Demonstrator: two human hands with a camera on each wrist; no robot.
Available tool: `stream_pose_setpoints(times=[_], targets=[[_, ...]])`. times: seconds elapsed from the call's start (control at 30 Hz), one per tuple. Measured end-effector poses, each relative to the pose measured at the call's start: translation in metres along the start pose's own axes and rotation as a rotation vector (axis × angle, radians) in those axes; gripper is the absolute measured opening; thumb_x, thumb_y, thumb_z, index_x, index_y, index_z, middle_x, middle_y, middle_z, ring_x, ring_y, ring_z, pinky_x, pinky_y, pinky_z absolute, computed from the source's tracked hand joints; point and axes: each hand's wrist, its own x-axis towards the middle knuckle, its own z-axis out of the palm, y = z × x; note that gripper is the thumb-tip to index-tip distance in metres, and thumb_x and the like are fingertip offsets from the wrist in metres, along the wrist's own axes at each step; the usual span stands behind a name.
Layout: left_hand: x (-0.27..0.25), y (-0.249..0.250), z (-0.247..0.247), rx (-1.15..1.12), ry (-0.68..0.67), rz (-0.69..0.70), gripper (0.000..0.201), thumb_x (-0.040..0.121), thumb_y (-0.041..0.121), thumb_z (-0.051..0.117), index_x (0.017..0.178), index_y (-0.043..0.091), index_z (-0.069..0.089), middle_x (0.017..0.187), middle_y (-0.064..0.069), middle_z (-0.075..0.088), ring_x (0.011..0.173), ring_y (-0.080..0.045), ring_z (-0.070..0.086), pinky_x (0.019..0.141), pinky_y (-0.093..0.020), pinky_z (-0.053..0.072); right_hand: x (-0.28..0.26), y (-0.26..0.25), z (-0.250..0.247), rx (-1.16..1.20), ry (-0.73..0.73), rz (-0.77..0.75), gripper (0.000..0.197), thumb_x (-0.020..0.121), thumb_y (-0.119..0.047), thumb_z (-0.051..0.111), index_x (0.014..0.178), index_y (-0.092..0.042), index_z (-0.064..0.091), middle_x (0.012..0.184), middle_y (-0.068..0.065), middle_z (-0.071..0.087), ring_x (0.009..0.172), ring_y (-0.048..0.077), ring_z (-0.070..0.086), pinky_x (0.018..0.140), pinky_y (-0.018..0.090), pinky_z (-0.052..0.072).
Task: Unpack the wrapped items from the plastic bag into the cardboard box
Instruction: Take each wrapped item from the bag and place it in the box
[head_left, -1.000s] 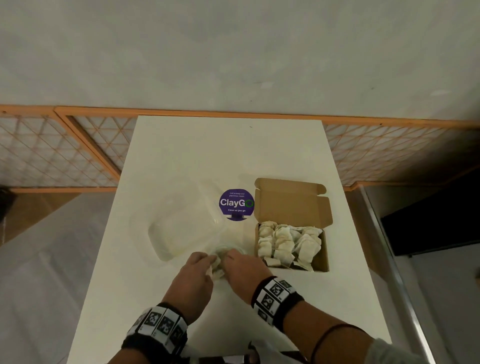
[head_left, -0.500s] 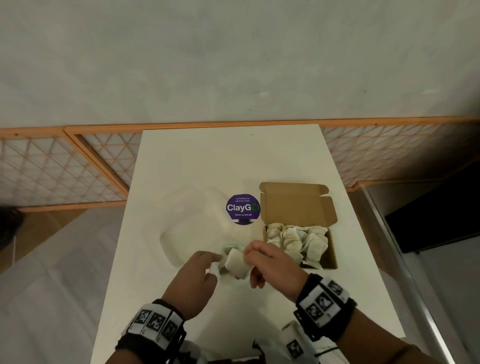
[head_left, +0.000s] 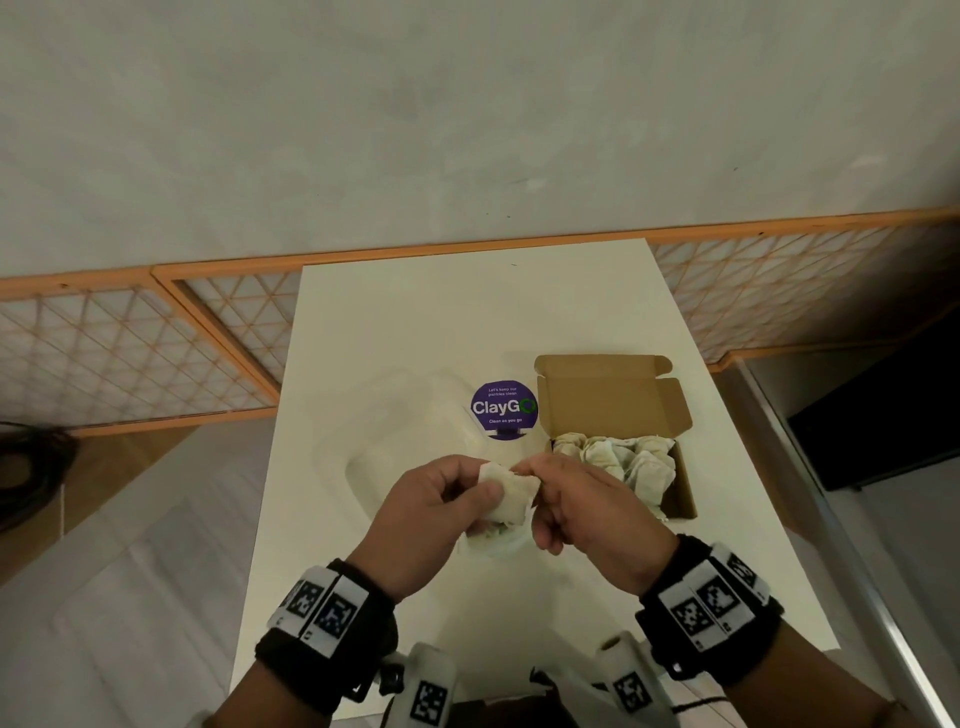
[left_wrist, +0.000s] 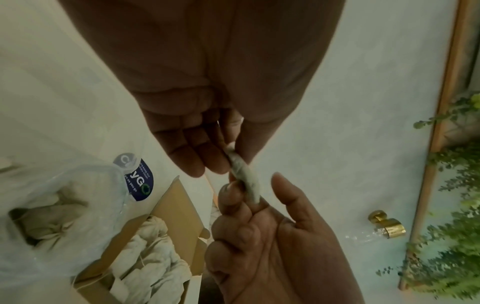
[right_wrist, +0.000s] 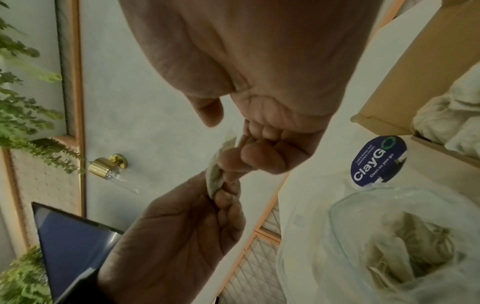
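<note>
- Above the white counter (head_left: 483, 322), just left of the cardboard box (head_left: 613, 395), both hands hold one wrapped item (head_left: 511, 491) in the air.
- Left hand (head_left: 431, 512) pinches its left edge between thumb and fingers (left_wrist: 205, 162).
- Right hand (head_left: 587, 506) pinches its right edge, fingers curled.
- Left of the box, the clear plastic bag (right_wrist: 405, 242) lies on the counter with more wrapped items inside, below the held one.
- Inside the open box lie several wrapped items (head_left: 623, 457).
- Between bag and box sits a purple round ClayGo sticker (head_left: 504, 409).
</note>
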Motion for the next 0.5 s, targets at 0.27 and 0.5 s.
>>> stream_pose_setpoints(times=[0.27,0.5], targets=[[-0.012,-0.008,-0.013,-0.102,0.136,-0.045,0.022,0.101,0.016,0.064,0.082,0.005,0.062,0.08,-0.002,0.07,0.075,-0.013,0.068,0.078,-0.034,0.062,0.019,0.033,-0.001,-0.321,0.051,-0.027,0.022,0.101,-0.008,0.051,0.114,-0.014,0.068,0.101,0.003,0.076,0.066,0.018,0.063,0.059,0.029,0.05],[-0.03,-0.017,-0.031,-0.122,0.235,-0.083,0.021,0.099,0.019,0.068,0.084,0.005,0.062,0.078,-0.003,0.07,0.069,-0.012,0.064,0.071,-0.026,0.059,0.091,0.096,0.018,-1.205,-0.053,-0.177,0.029,0.105,-0.019,0.046,0.126,-0.021,0.065,0.124,0.006,0.066,0.109,0.028,0.065,0.085,0.027,0.044]])
